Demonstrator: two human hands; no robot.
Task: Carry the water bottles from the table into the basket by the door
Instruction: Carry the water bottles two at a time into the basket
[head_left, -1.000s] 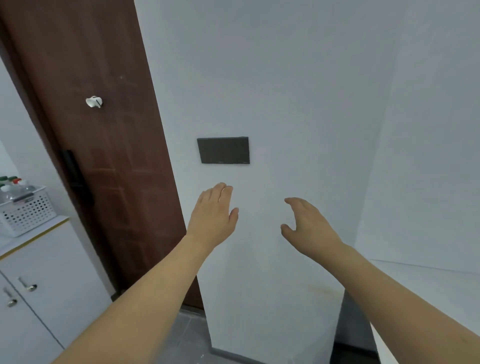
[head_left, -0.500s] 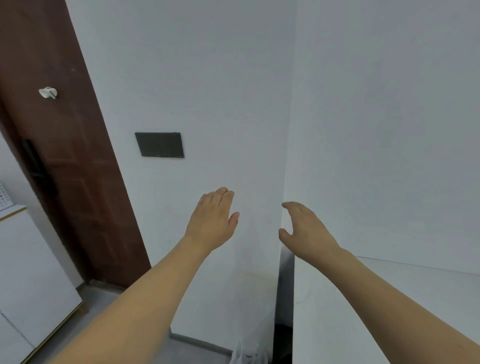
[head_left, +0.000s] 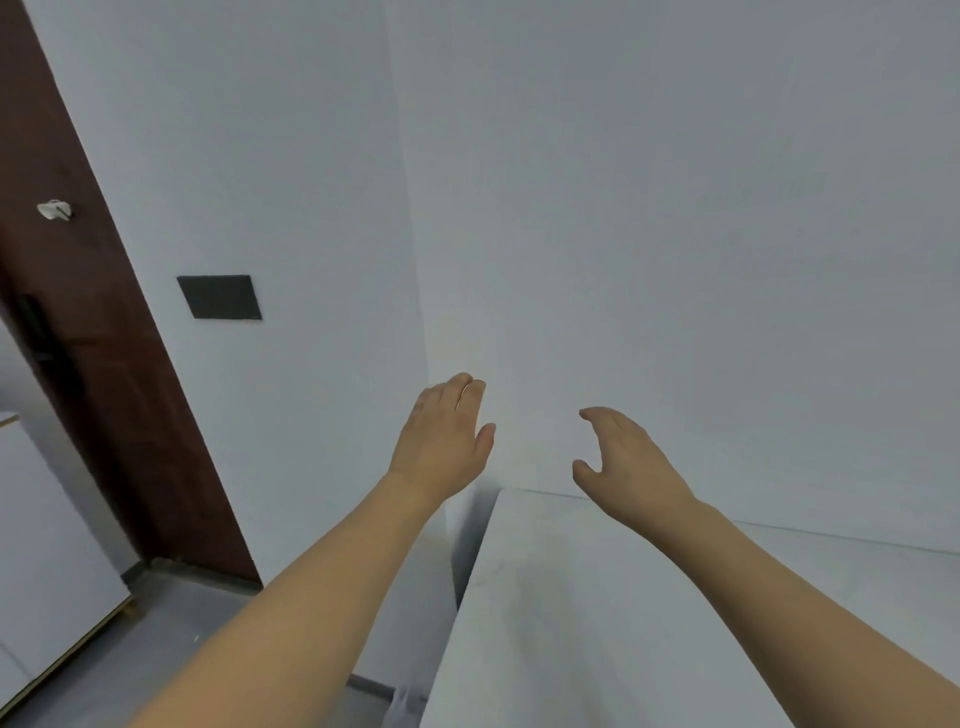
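My left hand (head_left: 445, 439) is raised in front of me with its fingers straight and together, holding nothing. My right hand (head_left: 626, 457) hovers beside it above the far corner of the white table (head_left: 597, 613), fingers loosely spread and empty. No water bottle shows on the visible part of the table. The basket is out of view.
A brown door (head_left: 78, 332) with a dark handle stands at the left, with a small white hook on it. A dark switch panel (head_left: 219, 296) sits on the white wall. A white cabinet (head_left: 47, 561) is at the lower left, grey floor beside it.
My view has swung right, away from the door; the basket with bottles on the cabinet has left the frame and the white table has come into view. Both hands stay raised and empty.
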